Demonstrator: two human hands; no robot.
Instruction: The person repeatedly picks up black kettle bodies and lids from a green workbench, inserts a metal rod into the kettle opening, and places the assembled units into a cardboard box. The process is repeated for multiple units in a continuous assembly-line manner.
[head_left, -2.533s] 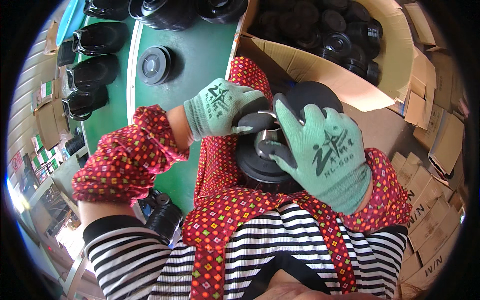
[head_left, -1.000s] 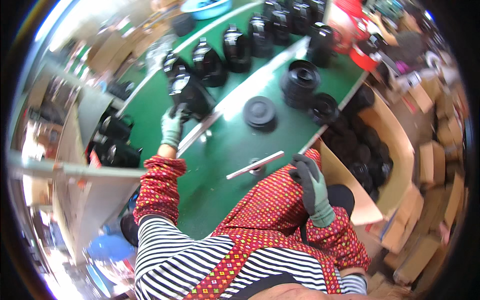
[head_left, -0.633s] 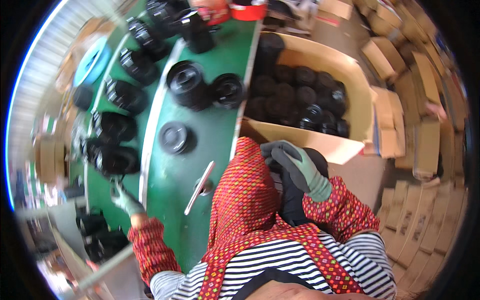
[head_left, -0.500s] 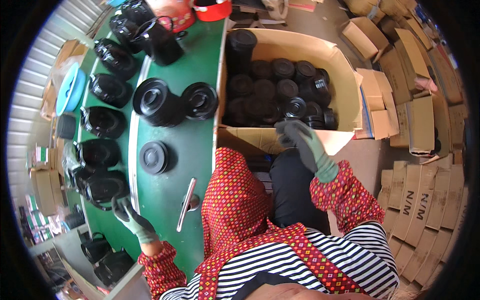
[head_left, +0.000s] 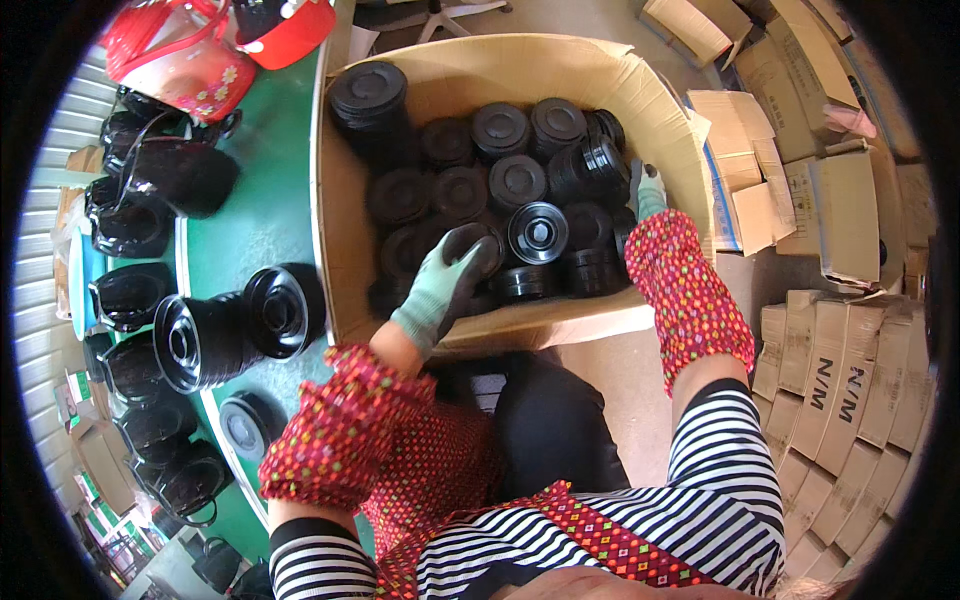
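Note:
A large cardboard box (head_left: 480, 55) in front of me holds several stacks of round black lids (head_left: 518, 180). One shiny lid (head_left: 538, 233) among them shows its ringed inner side. My left hand (head_left: 440, 285), in a grey-green glove with dark fingers, is over the near side of the box. Its thumb and fingers are apart beside the lids, and no lid is visibly gripped. At the box's right wall, my right hand (head_left: 649, 190) reaches down beside a tilted lid stack (head_left: 592, 170). Most of its fingers are hidden, so any hold is unclear.
On the green table (head_left: 270, 130) at left lie a tilted lid stack (head_left: 205, 340), a flat lid (head_left: 248, 425) and a row of glossy black kettle-like bodies (head_left: 135, 293). A red flowered pot (head_left: 190, 70) stands at the back. Cartons (head_left: 830, 370) are stacked at right.
My view has turned toward the box. My left hand has moved from the table's near left to over the box; my right hand has moved from the front edge to its right side.

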